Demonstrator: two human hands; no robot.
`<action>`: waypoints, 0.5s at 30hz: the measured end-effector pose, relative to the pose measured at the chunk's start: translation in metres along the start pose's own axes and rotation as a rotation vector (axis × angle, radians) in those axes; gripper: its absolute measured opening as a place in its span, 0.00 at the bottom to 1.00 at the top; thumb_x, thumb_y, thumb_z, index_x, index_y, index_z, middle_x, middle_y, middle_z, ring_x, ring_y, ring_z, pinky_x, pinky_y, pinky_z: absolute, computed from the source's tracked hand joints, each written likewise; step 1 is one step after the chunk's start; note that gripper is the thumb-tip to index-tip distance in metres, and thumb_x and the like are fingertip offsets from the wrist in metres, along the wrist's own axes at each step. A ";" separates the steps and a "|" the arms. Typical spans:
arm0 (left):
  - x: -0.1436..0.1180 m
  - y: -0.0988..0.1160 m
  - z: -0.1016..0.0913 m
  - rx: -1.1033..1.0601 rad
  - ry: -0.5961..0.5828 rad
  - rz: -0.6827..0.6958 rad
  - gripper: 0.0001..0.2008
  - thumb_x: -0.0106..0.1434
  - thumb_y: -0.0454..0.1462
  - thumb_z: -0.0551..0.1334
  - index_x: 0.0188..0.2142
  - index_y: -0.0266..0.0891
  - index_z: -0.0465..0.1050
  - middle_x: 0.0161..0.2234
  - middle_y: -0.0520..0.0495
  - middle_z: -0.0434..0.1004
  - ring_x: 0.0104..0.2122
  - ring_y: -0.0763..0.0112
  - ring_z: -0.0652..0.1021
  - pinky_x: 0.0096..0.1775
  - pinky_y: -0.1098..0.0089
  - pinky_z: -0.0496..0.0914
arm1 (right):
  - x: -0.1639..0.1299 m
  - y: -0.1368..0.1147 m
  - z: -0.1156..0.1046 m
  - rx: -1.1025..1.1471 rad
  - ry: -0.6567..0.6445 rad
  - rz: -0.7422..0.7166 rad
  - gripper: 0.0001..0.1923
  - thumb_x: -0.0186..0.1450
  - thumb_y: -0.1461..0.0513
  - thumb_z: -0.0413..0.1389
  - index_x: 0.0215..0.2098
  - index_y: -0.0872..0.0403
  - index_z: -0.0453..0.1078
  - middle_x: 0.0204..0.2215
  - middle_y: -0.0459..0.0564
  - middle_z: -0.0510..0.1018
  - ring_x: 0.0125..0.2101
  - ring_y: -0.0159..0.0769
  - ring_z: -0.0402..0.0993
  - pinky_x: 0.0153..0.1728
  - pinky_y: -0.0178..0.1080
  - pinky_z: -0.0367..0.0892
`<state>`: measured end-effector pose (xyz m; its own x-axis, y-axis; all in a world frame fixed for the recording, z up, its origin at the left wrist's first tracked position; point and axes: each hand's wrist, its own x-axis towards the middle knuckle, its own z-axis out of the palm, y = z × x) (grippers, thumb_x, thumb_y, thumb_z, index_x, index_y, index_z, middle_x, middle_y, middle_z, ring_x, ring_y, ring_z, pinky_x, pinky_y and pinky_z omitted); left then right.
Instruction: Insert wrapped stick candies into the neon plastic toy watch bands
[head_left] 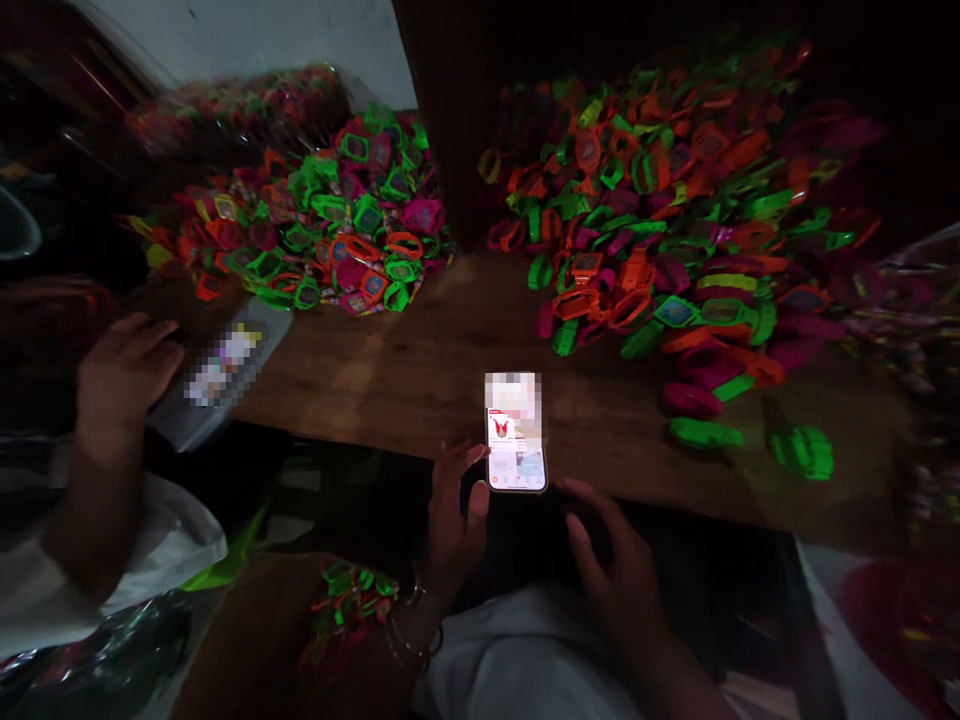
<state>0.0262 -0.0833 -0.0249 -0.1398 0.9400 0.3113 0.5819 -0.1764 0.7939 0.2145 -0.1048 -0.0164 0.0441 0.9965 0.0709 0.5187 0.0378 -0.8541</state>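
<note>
A lit smartphone (pixel 516 455) lies at the front edge of the wooden table, its screen facing up and partly blurred out. Beside its lower left side is my left hand (pixel 456 515), fingers stretched out and thumb apart, with bracelets at the wrist. A fingertip reaches the phone's left edge; whether it touches the glass I cannot tell. To the phone's lower right, my right hand (pixel 613 555) is open and holds nothing, thumb and fingers spread. Beyond the phone lies a heap of green, orange and pink plastic toy watches (pixel 645 240).
Another toy watch pile (pixel 337 225) lies at the back left, by a dark post (pixel 450 120). At left, a co-worker's hand (pixel 131 365) is near a clear plastic packet (pixel 191 425) with blurred contents. More watches (pixel 352 595) sit in a box below the table.
</note>
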 end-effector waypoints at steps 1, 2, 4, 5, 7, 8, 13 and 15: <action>0.000 0.000 0.000 0.003 0.003 -0.001 0.17 0.71 0.45 0.52 0.54 0.42 0.68 0.50 0.40 0.76 0.54 0.59 0.74 0.57 0.51 0.65 | 0.000 0.000 0.001 0.009 -0.009 0.004 0.14 0.67 0.59 0.52 0.50 0.49 0.70 0.45 0.51 0.82 0.42 0.40 0.81 0.40 0.40 0.77; 0.000 0.001 0.000 0.005 0.004 0.001 0.16 0.71 0.44 0.52 0.54 0.42 0.68 0.50 0.40 0.76 0.54 0.59 0.73 0.58 0.51 0.65 | -0.001 -0.001 0.002 0.019 -0.017 0.007 0.15 0.67 0.59 0.52 0.51 0.49 0.70 0.45 0.51 0.82 0.43 0.40 0.81 0.41 0.41 0.77; -0.001 0.001 0.000 0.006 0.000 0.009 0.16 0.71 0.44 0.52 0.54 0.42 0.67 0.50 0.40 0.76 0.54 0.59 0.74 0.58 0.50 0.65 | -0.002 -0.001 0.003 0.034 -0.030 0.015 0.15 0.66 0.60 0.52 0.51 0.49 0.69 0.45 0.51 0.82 0.42 0.41 0.81 0.42 0.42 0.77; 0.000 0.001 0.000 0.008 -0.003 0.008 0.16 0.71 0.44 0.52 0.54 0.42 0.67 0.50 0.39 0.76 0.54 0.59 0.74 0.58 0.50 0.65 | -0.002 -0.002 0.003 0.040 -0.030 0.016 0.15 0.66 0.60 0.52 0.51 0.49 0.69 0.45 0.51 0.82 0.42 0.41 0.81 0.42 0.42 0.77; 0.000 0.001 0.000 0.018 -0.007 0.010 0.16 0.71 0.43 0.52 0.54 0.42 0.67 0.49 0.39 0.76 0.54 0.59 0.74 0.57 0.50 0.65 | -0.002 -0.003 0.003 0.050 -0.032 0.021 0.15 0.66 0.60 0.52 0.51 0.50 0.70 0.44 0.52 0.82 0.42 0.41 0.81 0.41 0.42 0.77; 0.000 0.001 0.000 0.023 -0.004 0.017 0.16 0.71 0.43 0.52 0.54 0.42 0.67 0.49 0.40 0.76 0.54 0.59 0.74 0.57 0.51 0.65 | -0.001 -0.004 0.003 0.053 -0.035 0.022 0.15 0.66 0.60 0.52 0.51 0.50 0.70 0.43 0.52 0.82 0.42 0.41 0.81 0.41 0.42 0.77; 0.001 -0.001 0.003 0.026 0.019 0.025 0.15 0.71 0.43 0.52 0.54 0.43 0.68 0.49 0.42 0.76 0.54 0.61 0.74 0.58 0.53 0.65 | 0.000 -0.006 0.001 0.065 -0.052 0.003 0.15 0.66 0.61 0.52 0.51 0.50 0.70 0.44 0.52 0.82 0.43 0.40 0.81 0.42 0.41 0.77; 0.001 -0.002 0.003 0.022 0.016 0.020 0.16 0.71 0.43 0.52 0.54 0.43 0.67 0.49 0.42 0.76 0.54 0.62 0.73 0.58 0.54 0.65 | 0.000 -0.006 0.001 0.068 -0.049 -0.005 0.15 0.66 0.61 0.52 0.51 0.50 0.69 0.44 0.52 0.82 0.42 0.40 0.81 0.42 0.41 0.77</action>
<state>0.0277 -0.0815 -0.0276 -0.1406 0.9314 0.3357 0.6024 -0.1886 0.7756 0.2104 -0.1050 -0.0120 -0.0006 0.9987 0.0511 0.4596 0.0457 -0.8870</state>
